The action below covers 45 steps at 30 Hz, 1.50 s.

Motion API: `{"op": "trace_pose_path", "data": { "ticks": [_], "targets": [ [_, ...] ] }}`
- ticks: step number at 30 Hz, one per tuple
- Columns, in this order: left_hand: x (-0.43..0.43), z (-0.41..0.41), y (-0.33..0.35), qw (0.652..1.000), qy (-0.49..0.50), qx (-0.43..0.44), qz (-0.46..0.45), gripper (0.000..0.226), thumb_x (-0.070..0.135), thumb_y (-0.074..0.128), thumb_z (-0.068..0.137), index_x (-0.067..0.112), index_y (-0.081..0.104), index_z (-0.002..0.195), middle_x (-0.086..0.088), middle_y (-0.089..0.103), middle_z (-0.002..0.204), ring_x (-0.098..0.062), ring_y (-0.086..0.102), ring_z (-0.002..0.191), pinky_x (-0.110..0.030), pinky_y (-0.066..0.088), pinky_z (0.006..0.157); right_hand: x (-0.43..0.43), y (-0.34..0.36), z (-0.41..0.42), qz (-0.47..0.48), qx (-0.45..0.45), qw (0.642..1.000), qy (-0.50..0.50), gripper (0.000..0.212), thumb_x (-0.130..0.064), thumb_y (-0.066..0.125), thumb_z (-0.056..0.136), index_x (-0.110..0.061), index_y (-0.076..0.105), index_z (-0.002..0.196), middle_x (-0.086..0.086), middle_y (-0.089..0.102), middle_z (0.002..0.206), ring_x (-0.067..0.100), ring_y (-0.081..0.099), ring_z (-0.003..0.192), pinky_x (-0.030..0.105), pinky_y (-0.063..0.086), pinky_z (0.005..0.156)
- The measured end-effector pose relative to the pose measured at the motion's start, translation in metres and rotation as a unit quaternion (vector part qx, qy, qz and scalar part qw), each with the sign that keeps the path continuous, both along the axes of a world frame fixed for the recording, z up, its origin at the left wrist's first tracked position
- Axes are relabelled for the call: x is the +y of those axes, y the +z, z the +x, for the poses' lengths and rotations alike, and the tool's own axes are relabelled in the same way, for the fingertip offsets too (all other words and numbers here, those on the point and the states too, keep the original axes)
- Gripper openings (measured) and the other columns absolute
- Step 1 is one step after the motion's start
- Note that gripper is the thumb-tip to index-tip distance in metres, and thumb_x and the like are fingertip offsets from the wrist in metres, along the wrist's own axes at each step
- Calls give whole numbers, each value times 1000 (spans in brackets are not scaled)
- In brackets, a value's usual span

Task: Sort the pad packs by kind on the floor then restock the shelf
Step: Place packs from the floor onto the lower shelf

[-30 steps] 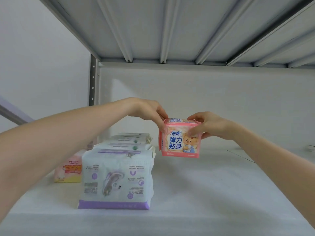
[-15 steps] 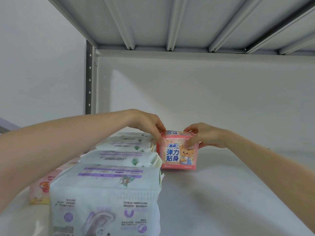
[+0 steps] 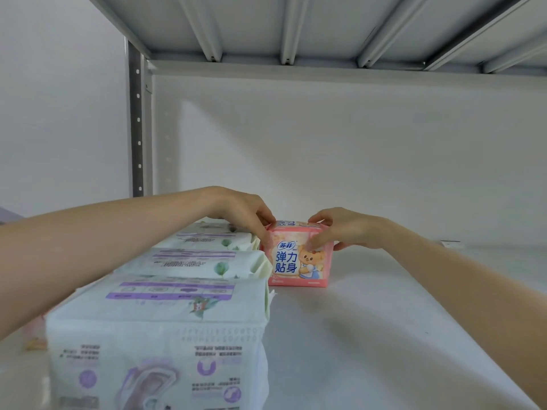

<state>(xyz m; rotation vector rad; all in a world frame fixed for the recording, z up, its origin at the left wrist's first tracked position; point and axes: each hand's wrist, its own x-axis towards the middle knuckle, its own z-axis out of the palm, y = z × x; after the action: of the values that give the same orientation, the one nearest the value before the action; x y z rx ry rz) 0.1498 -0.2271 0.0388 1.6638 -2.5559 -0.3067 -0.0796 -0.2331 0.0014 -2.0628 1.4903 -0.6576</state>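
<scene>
Lower now, pink pack [image 3: 297,263] (glossy, boxy)

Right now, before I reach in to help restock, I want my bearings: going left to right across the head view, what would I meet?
Shelf post → left hand → pink pack → right hand.

- Shelf [image 3: 384,335], lower right of the frame: smooth, matt white board.
- Upper shelf underside [image 3: 325,25], top: painted grey metal with ribs, dull sheen.
- Post [image 3: 136,119], upper left: grey metal, punched holes, matt.
- Pink pack [image 3: 299,258], centre: thin plastic film, slightly glossy, printed.
- White packs [image 3: 165,344], lower left: soft plastic wrap, satin, faintly creased at the seams.
- Wall [image 3: 355,158], middle: matt and plain.
</scene>
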Motion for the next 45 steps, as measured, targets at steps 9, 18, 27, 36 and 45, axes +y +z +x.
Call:
{"op": "trace_pose_path", "data": {
  "ticks": [9, 18, 27, 36, 45],
  "targets": [
    [19, -2, 6, 993, -4, -55, -104, 73, 55, 61, 87, 21, 37, 147, 5, 45, 147, -13, 40, 135, -24, 30, 106, 20, -3, -2, -129, 68, 989, -40, 78, -39, 78, 76, -21, 39, 141, 3, 48, 134, 20, 49, 120, 34, 42, 99],
    [81, -15, 26, 966, -12, -147, -213, 66, 56, 47, 94, 19, 35, 147, -2, 37, 153, -22, 36, 138, -32, 29, 112, 78, 5, -12, -224, 121, 964, -75, 72, -39, 67, 86, -19, 34, 146, 8, 45, 143, 25, 43, 131, 31, 38, 101],
    [158, -59, 6, 921, 5, -214, -325, 65, 59, 39, 95, 21, 35, 147, -5, 40, 151, -27, 36, 139, -45, 17, 117, 163, -11, -35, -324, 239, 899, -172, 62, -37, 52, 91, -20, 30, 147, 4, 46, 144, 26, 42, 131, 43, 33, 100],
    [241, -87, -60, 891, 46, -219, -394, 57, 52, 34, 97, 18, 40, 143, -4, 42, 147, -21, 25, 143, -50, 5, 118, 252, -52, -72, -348, 299, 874, -163, 58, -36, 45, 93, -16, 31, 146, 3, 41, 148, 26, 38, 134, 48, 26, 109],
    [332, -129, -140, 897, 84, -174, -399, 60, 50, 38, 95, 15, 35, 144, -8, 32, 154, -25, 19, 146, -50, 7, 118, 342, -113, -113, -359, 319, 867, -130, 53, -36, 43, 94, -15, 34, 142, 6, 35, 151, 23, 28, 141, 52, 15, 114]
  ]
}}
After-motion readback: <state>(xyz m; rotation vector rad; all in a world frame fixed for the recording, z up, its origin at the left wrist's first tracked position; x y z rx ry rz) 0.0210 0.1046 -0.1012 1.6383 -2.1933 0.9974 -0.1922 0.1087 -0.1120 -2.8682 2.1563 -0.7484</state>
